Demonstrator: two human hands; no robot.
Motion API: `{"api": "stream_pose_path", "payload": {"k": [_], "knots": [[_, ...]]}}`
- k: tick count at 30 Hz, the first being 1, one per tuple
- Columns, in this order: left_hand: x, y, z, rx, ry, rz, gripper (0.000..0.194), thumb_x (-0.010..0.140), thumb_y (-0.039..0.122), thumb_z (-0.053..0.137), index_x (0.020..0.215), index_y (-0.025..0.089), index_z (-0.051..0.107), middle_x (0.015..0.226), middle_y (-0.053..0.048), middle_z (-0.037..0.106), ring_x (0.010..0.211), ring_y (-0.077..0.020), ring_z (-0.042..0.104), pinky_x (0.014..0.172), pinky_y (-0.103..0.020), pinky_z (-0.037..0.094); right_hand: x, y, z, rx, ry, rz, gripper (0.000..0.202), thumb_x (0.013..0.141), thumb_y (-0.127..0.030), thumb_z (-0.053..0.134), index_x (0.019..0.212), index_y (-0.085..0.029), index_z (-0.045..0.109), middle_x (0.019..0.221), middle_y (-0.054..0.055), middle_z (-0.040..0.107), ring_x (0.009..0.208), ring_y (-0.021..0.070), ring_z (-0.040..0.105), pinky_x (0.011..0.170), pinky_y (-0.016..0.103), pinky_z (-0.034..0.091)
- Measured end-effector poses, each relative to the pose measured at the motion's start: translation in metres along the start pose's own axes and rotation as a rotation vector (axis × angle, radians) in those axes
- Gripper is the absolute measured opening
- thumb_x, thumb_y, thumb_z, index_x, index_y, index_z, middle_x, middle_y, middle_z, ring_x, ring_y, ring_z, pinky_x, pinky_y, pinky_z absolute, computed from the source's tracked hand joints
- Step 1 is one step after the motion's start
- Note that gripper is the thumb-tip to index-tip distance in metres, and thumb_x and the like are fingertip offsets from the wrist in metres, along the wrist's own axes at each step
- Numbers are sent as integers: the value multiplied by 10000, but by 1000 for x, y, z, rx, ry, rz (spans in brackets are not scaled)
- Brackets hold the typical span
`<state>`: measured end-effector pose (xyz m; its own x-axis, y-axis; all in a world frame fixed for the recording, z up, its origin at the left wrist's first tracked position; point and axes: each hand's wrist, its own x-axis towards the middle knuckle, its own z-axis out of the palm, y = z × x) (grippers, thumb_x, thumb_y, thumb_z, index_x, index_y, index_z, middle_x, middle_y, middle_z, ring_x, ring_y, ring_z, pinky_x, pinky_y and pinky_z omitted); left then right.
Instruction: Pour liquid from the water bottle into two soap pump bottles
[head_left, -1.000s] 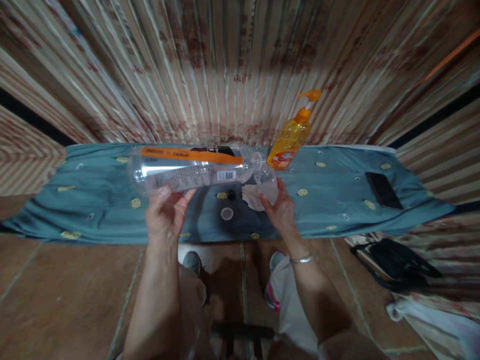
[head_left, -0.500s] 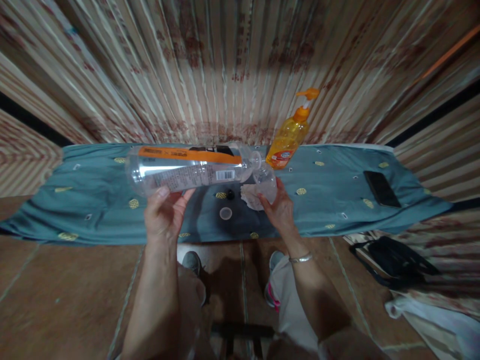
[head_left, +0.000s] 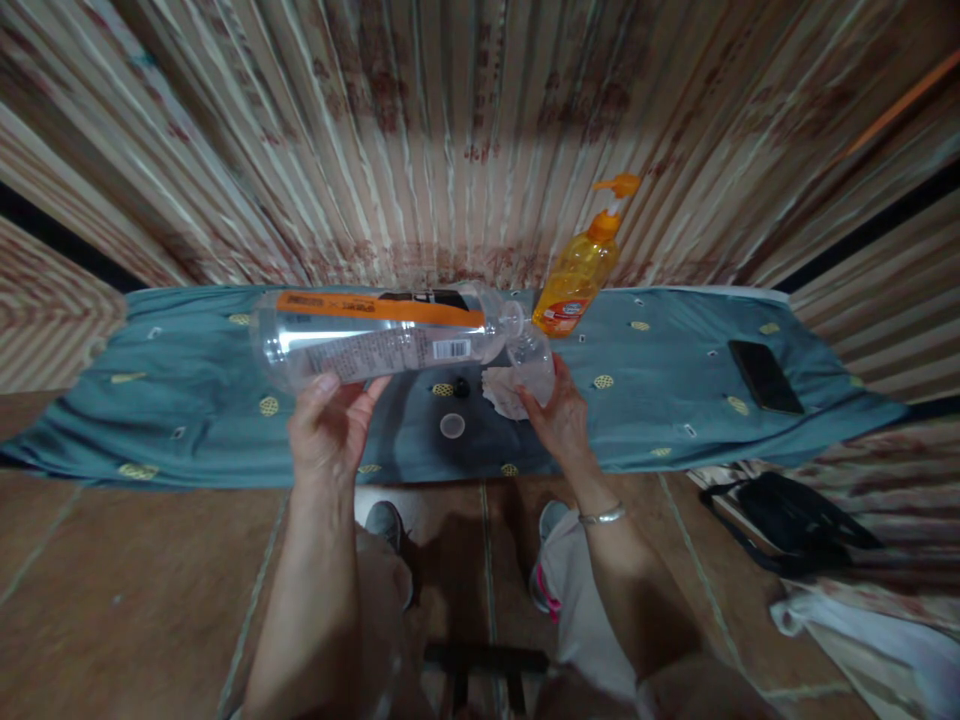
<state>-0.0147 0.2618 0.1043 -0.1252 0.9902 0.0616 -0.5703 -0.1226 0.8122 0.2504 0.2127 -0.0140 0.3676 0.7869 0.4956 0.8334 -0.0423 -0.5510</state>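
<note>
My left hand point(head_left: 330, 425) grips a large clear plastic bottle point(head_left: 375, 340) with an orange and silver label, held on its side with its mouth toward the right. In my right hand point(head_left: 556, 405) is a small clear plastic cup point(head_left: 532, 362), tilted, its rim at the bottle's mouth. Whether liquid passes between them I cannot tell. Beneath the cup lies a pale crumpled cloth point(head_left: 501, 392). A small round clear lid point(head_left: 452, 426) and a small black cap point(head_left: 461, 387) rest on the table between my hands.
An orange pump bottle point(head_left: 574, 275) stands just behind the cup. Farther right on the teal tablecloth point(head_left: 660, 400) lies a black phone point(head_left: 765, 377). Pleated curtains point(head_left: 465, 130) hang behind. A black bag point(head_left: 795, 520) sits at the lower right.
</note>
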Motion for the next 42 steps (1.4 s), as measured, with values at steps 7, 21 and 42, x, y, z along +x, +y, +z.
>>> {"api": "stream_pose_path", "payload": {"k": [7,21,42], "knots": [[-1,1,-1,5,-14,-9,457,525,359,897,923,293,684,1051,-26,738,1181,-340,645,861,-433,642,0,0,0,-4,19,-19,828,928,-715,412,1442,-66,437,1352,278,628,1175,340,674,992,508,550],[0,1,-2,20,-28,-17,476,529,363,876,952,290,672,931,-8,734,1185,-313,635,932,-435,601,0,-1,-1,16,-3,12,804,917,-684,463,1454,-86,427,1355,267,633,1182,339,672,982,494,553],[-1,0,1,-48,-2,11,473,525,289,856,964,247,685,1028,-31,749,1052,-267,687,904,-408,606,1,-1,-2,22,-5,12,789,916,-668,484,1446,-86,435,1362,276,620,1190,341,664,1008,506,537]]}}
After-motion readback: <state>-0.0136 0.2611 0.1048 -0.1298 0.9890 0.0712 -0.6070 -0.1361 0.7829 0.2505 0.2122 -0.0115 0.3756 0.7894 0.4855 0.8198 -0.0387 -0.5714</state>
